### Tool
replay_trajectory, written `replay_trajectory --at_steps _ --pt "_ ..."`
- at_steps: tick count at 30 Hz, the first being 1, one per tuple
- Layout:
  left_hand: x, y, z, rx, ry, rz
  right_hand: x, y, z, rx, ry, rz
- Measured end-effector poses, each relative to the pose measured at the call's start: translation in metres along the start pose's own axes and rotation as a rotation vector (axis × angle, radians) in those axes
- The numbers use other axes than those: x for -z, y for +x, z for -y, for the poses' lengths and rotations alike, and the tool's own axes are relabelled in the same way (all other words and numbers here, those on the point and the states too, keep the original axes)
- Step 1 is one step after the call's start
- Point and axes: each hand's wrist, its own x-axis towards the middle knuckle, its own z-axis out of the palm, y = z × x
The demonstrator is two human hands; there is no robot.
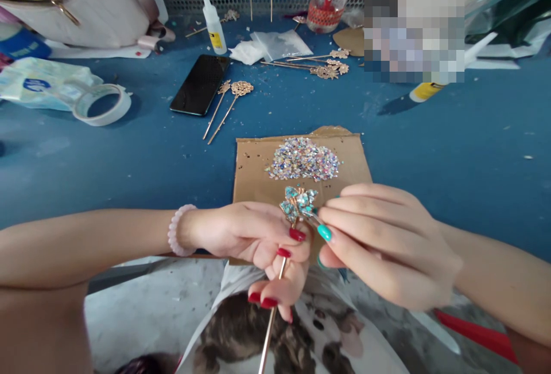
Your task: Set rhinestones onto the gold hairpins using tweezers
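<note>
My left hand [258,242] is closed on the thin gold stick of a hairpin [272,328], which slants down toward my lap. At its top, just above my left thumb, sits a butterfly-shaped ornament [298,202] covered in turquoise and silvery chips. In my right hand [387,248], thumb and fingers pinch slim metal tweezers [315,219]; the tips reach the ornament's lower right edge. Most of the tweezers is hidden by the fingers, and I cannot tell whether a chip is between the tips. Beyond the ornament lies a pile of shiny chips [305,159] on a cardboard sheet [253,179].
Two gold hairpins [230,107] lie beside a black phone [201,85]. Farther back are a glue bottle [214,24], a plastic bag [284,44] and more hairpins [327,69]. A tape roll [103,104] is at left, a second glue bottle [426,92] at right.
</note>
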Motion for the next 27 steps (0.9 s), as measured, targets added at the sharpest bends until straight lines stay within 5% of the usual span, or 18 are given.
replay_trajectory --at_steps 14,27 --pt "0.0015 0.0007 0.0043 -0.075 -0.064 0.077 0.0082 0.0 -0.0001 -0.035 -0.014 0.052" --pt "-0.0043 0.0007 0.0008 -0.055 -0.018 -0.033 0.003 0.0031 -0.0042 0.014 -0.008 0.024"
